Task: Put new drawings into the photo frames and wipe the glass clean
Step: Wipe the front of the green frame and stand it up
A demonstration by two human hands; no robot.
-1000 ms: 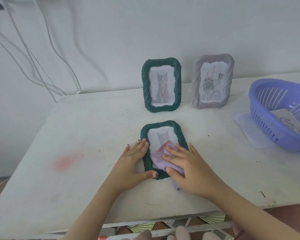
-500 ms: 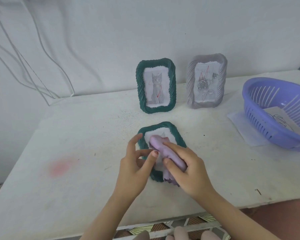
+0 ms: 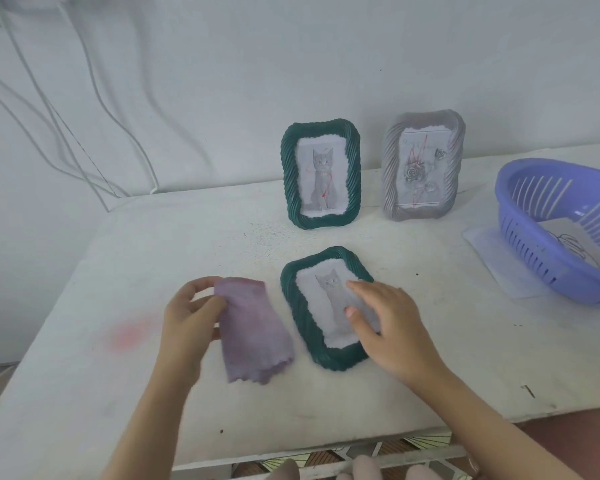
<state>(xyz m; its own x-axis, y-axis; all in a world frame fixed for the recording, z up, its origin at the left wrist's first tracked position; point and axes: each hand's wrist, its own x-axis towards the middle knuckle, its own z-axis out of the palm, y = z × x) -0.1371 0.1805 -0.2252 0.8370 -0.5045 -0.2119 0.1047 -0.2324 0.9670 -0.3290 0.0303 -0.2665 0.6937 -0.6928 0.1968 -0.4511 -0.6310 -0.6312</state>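
A dark green frame (image 3: 300, 317) with a grey cat drawing lies flat on the white table (image 3: 94, 278). My right hand (image 3: 388, 327) rests on its right side, fingers spread over the glass and the rim. To its left lies a lilac cloth (image 3: 253, 330), and my left hand (image 3: 187, 317) pinches its top left corner between thumb and fingers. Against the wall stand a second green frame (image 3: 321, 173) with a cat drawing marked in red, and a grey frame (image 3: 423, 164) with a rose drawing scribbled in red.
A purple plastic basket (image 3: 548, 244) holding a sheet with a line drawing sits at the right edge, on a white paper (image 3: 489, 251). White cables (image 3: 94, 126) hang down the wall at the left. A faint red stain (image 3: 132, 332) marks the table.
The cloth has left the glass: my left hand took it from my right and carried it to the table left of the frame. My right hand now lies on the frame.
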